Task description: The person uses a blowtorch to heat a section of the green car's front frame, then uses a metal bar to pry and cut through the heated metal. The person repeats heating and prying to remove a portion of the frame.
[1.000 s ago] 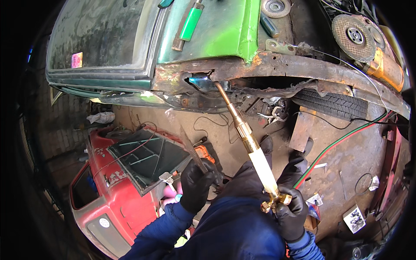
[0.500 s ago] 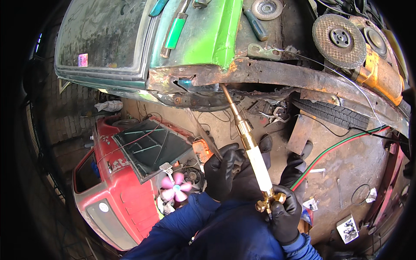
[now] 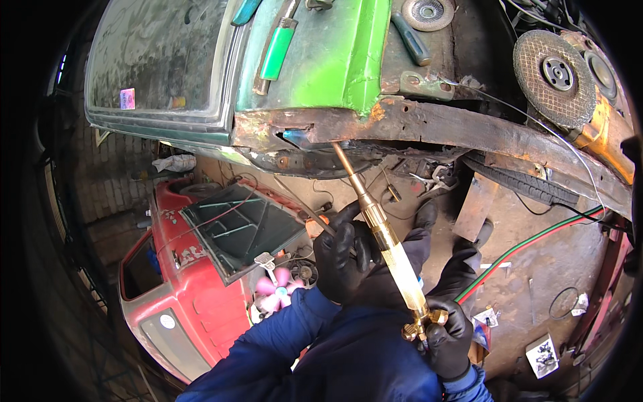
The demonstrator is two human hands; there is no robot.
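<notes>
In my black-gloved right hand [image 3: 450,345] is the valve end of a brass gas torch [image 3: 406,273], the fingers closed by its knobs. The torch slants up and leftward, its copper tip at the lower edge of a rusty body panel [image 3: 268,125] with a jagged hole. No flame can be made out. My left hand [image 3: 343,258], also gloved, is closed around a thin metal bar [image 3: 305,204] that points up and left below the panel. Its fingers are close beside the torch body; whether they touch it I cannot tell.
A green-handled tool [image 3: 275,57], a dark-handled tool [image 3: 410,39] and an angle grinder [image 3: 554,75] lie on the car. Green and red hoses [image 3: 512,251] run off to the right. On the left stand a red car body [image 3: 207,288] and a pink-bladed fan [image 3: 278,291].
The torch tip has moved left along the panel, toward the jagged hole. My left hand has come up closer to the torch with the bar. The whole view has shifted slightly.
</notes>
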